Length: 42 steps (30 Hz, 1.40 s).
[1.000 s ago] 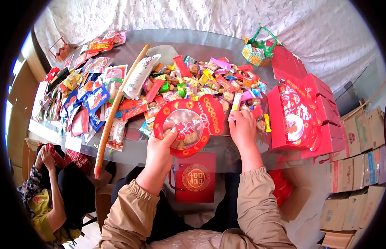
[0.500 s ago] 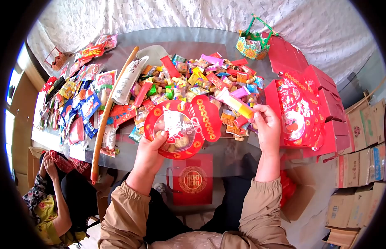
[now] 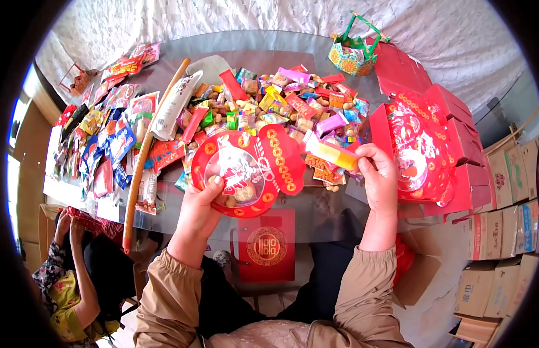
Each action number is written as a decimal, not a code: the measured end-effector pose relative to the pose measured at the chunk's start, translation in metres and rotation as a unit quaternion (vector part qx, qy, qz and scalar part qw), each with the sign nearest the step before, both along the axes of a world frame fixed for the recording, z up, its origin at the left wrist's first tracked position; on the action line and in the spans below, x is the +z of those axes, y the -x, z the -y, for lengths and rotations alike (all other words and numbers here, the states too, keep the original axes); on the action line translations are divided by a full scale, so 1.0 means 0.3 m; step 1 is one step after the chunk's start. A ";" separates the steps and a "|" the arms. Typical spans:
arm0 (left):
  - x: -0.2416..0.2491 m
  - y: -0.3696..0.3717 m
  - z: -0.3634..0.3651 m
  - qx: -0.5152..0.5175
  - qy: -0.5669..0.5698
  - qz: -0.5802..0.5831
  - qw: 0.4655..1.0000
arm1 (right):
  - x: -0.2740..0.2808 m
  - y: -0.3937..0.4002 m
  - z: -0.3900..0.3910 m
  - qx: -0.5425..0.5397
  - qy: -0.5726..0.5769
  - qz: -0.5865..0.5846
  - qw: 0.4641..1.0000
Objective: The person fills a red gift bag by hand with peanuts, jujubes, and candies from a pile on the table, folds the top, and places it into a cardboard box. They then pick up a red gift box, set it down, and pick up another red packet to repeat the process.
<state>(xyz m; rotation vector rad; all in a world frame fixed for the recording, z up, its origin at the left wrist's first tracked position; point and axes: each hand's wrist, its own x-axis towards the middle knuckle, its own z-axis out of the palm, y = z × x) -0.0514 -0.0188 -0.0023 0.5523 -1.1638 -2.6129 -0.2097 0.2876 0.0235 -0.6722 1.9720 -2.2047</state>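
Observation:
My left hand (image 3: 199,210) is closed on a round red pouch (image 3: 237,174), thumb across its clear window, through which some contents show. The pouch's scalloped flap points right. Between the thumb and fingers of my right hand (image 3: 377,174) is a yellow and white packet (image 3: 333,154), its pale end close to the flap's upper right edge. Behind both hands lies a large pile of wrapped sweets and nuts (image 3: 269,104) on the glass table (image 3: 211,232).
An orange stick (image 3: 143,156) slants beside packets (image 3: 116,139) at left. A red box (image 3: 382,124) of pouches stands at right, a green-handled basket (image 3: 353,58) behind. A red bag (image 3: 266,246) is below. Another person's hands (image 3: 69,223) hold something red at lower left.
The pouch has shifted slightly left and up in my left hand. The yellow packet has tilted flatter and moved slightly down. The whole view has shifted a little.

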 end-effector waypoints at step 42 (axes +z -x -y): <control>0.042 -0.017 -0.062 -0.012 0.142 0.042 0.989 | -0.082 -0.112 0.237 0.038 -0.065 0.085 0.994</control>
